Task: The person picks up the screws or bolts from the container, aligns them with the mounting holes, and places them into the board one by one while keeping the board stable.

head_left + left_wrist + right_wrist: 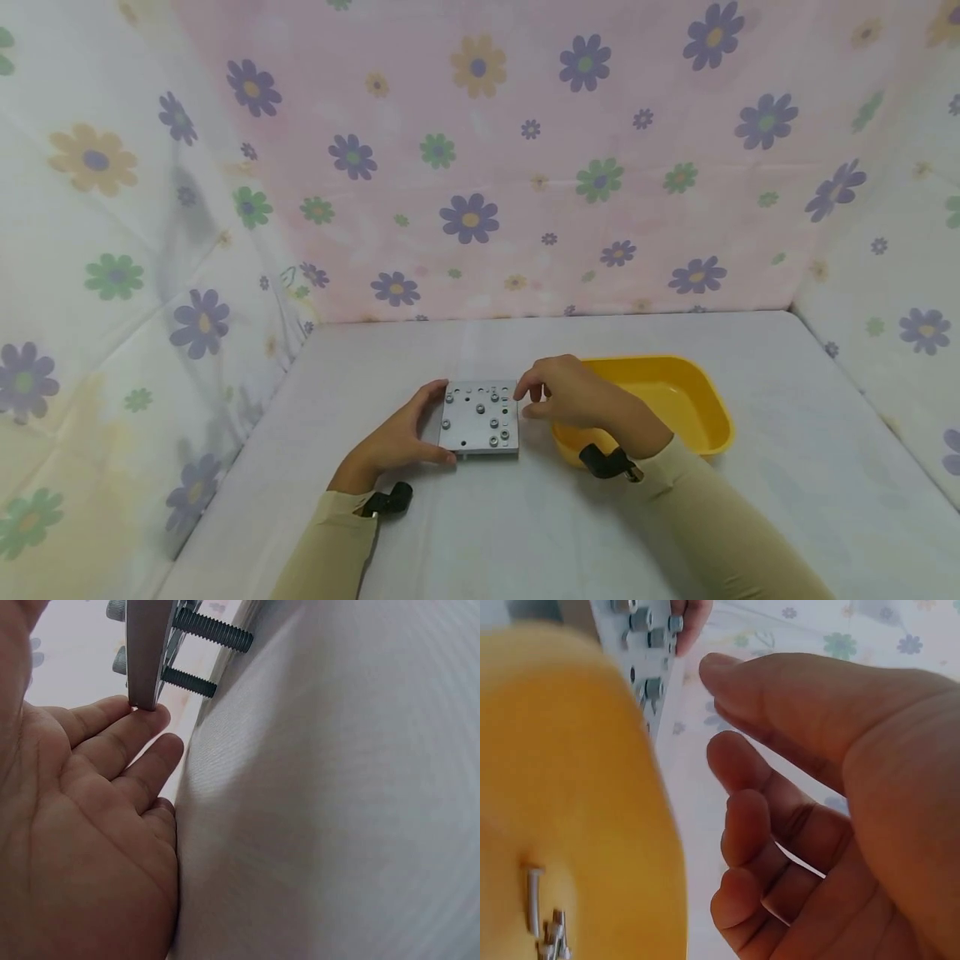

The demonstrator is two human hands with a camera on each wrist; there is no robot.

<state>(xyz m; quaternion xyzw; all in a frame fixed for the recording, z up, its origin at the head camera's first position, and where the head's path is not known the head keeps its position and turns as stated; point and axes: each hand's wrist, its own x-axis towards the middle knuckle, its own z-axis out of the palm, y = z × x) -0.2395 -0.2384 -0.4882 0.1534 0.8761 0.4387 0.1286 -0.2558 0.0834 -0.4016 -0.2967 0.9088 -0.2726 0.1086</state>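
A square silver metal plate (480,417) with holes and several socket-head screws lies on the white cloth. My left hand (408,429) grips its left side, the thumb along the near edge and the fingers at the far left corner. In the left wrist view the fingertips (154,716) touch the plate's edge, and threaded screw shanks (214,630) stick out from its underside. Just off the plate's right edge is my right hand (573,392), its fingers loosely bent. Nothing shows between the thumb and fingers (735,761) in the right wrist view.
A yellow plastic bin (712,408) stands to the right of the plate, partly behind my right forearm. Several loose screws (555,934) lie inside it. Flower-patterned cloth walls (480,167) rise at the back and both sides of the white table (525,533).
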